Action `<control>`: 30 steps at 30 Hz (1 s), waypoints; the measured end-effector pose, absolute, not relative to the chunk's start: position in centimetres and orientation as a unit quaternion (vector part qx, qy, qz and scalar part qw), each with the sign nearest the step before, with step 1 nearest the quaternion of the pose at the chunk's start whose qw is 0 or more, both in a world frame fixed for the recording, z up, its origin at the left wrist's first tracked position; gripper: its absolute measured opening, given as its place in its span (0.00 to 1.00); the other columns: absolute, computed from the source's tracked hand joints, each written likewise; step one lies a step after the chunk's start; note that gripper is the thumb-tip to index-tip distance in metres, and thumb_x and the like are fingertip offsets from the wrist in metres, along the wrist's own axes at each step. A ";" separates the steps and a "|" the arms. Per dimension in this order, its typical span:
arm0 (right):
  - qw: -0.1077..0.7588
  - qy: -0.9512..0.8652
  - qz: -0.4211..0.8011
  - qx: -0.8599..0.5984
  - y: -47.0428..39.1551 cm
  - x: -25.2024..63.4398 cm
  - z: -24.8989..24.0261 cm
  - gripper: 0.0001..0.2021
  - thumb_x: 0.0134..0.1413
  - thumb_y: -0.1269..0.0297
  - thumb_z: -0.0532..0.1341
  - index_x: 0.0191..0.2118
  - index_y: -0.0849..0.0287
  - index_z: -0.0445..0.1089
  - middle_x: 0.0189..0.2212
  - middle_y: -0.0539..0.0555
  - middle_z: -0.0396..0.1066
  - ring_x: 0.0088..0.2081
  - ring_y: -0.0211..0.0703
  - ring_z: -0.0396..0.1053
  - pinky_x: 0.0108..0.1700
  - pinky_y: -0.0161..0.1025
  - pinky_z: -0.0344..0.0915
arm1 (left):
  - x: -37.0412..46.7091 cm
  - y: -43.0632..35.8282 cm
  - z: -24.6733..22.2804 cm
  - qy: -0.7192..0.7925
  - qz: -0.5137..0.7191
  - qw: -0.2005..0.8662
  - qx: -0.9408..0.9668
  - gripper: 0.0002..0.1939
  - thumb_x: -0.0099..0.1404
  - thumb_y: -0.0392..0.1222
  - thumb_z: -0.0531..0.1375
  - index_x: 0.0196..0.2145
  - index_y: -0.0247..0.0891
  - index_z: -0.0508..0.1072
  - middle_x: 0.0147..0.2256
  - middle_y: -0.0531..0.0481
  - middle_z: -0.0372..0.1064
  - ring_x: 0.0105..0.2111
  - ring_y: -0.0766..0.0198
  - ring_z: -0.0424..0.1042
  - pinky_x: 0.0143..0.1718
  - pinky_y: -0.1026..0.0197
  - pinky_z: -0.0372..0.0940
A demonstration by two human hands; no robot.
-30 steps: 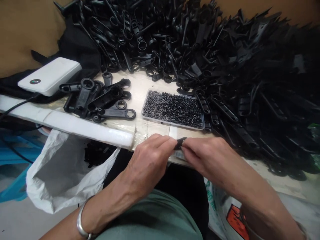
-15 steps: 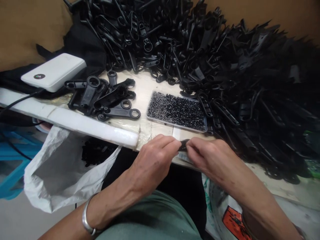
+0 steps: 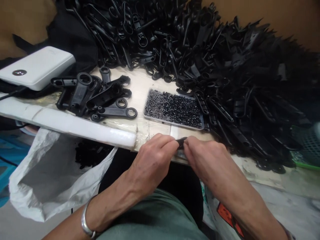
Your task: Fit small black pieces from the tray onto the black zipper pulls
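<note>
A black plastic part (image 3: 181,142) is gripped between my two hands at the table's front edge, mostly hidden by the fingers. My left hand (image 3: 158,156) is closed on its left end, while my right hand (image 3: 203,153) pinches the right end. Just beyond them lies a clear shallow tray (image 3: 172,124), filled with tiny silvery pieces on the left and tiny black pieces on the right. To the left rests a small heap of black plastic arms with ring-shaped ends (image 3: 115,112).
A large pile of black plastic parts (image 3: 160,36) covers the back and right. At left are a white power bank (image 3: 37,68) and a white foam strip (image 3: 75,125). Below hangs an open white sack (image 3: 47,173) with black pieces inside. A green basket (image 3: 306,143) stands far right.
The view has shifted slightly to the right, bringing the green basket more into sight. Both hands keep hold of the black part in nearly the same place.
</note>
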State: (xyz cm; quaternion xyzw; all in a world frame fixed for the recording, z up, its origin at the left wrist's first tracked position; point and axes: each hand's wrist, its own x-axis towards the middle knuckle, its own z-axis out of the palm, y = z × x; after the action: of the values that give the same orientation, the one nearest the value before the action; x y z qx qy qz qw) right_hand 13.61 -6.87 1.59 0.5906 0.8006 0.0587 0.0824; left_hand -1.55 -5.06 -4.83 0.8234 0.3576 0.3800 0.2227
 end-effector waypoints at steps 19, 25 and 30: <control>-0.031 0.765 -0.235 0.599 -4.9 17.1 1.7 0.16 0.58 0.69 0.54 0.18 0.58 0.62 0.15 0.44 0.63 0.19 0.32 0.59 0.26 0.33 0.52 | -2.1 -4.3 -3.1 0.347 0.279 0.246 0.861 0.09 0.66 0.31 0.55 0.40 0.37 0.73 0.42 0.48 0.71 0.40 0.63 0.70 0.42 0.61 0.66; -0.153 0.662 -0.342 0.649 -6.8 18.1 1.1 0.14 0.61 0.63 0.54 0.26 0.57 0.69 0.21 0.45 0.71 0.26 0.33 0.68 0.31 0.31 0.61 | -2.1 -4.3 -2.3 0.345 0.174 0.216 0.897 0.17 0.67 0.27 0.48 0.45 0.41 0.71 0.44 0.47 0.67 0.41 0.61 0.67 0.41 0.59 0.66; -0.235 0.604 -0.382 0.659 -8.3 19.0 0.5 0.12 0.61 0.61 0.56 0.29 0.58 0.72 0.20 0.46 0.72 0.24 0.33 0.70 0.29 0.30 0.64 | -1.9 -4.3 -1.9 0.340 0.115 0.171 0.918 0.23 0.63 0.22 0.45 0.46 0.41 0.70 0.43 0.46 0.64 0.43 0.58 0.64 0.43 0.56 0.66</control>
State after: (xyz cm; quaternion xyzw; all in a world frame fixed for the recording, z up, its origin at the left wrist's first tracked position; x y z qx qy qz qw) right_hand 18.99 -8.33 0.52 0.6592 0.6037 -0.3819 -0.2349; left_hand -1.86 -4.32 -1.85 0.9179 0.3395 0.1146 0.1705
